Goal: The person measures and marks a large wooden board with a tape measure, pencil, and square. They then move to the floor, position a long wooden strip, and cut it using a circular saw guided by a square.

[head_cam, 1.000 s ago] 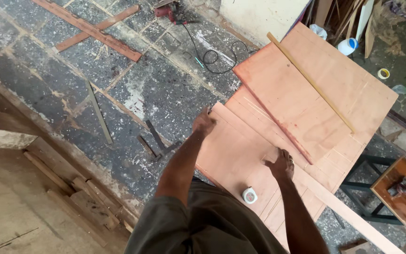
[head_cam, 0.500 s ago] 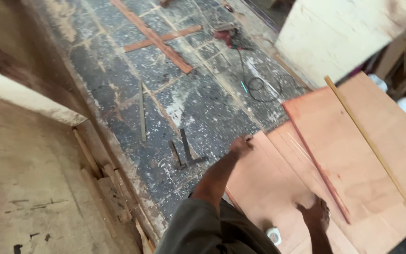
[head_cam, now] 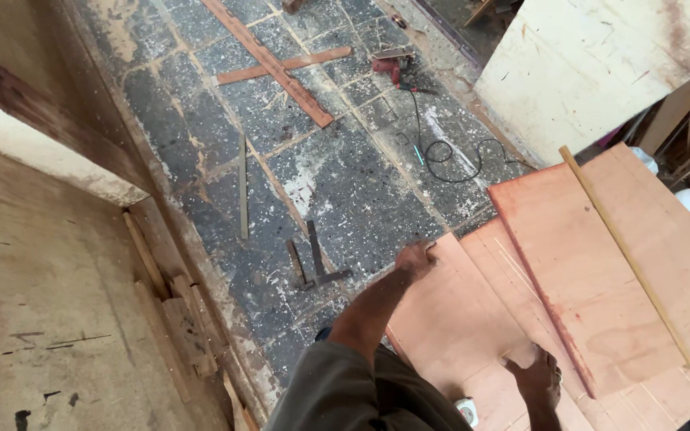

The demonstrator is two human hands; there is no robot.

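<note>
My left hand (head_cam: 415,259) grips the far left corner of a reddish plywood sheet (head_cam: 457,319) that lies low in front of me. My right hand (head_cam: 535,375) rests flat on the same sheet nearer to me, fingers spread on its surface. A second, larger plywood sheet (head_cam: 600,263) overlaps the first on the right, with a long thin wooden strip (head_cam: 624,255) lying across it. A small white roll of tape (head_cam: 466,411) sits by my body at the sheet's near edge.
The speckled dark floor (head_cam: 345,191) holds crossed wooden planks (head_cam: 277,68), a loose slat (head_cam: 243,187), a metal square (head_cam: 313,259) and a red power tool (head_cam: 389,64) with a coiled cable. A white board (head_cam: 592,56) leans at the right; timber offcuts (head_cam: 177,311) line the left wall.
The view has swung left and down toward the floor, so the plywood sits further right. Both hands stay on the lower sheet in about the same places.
</note>
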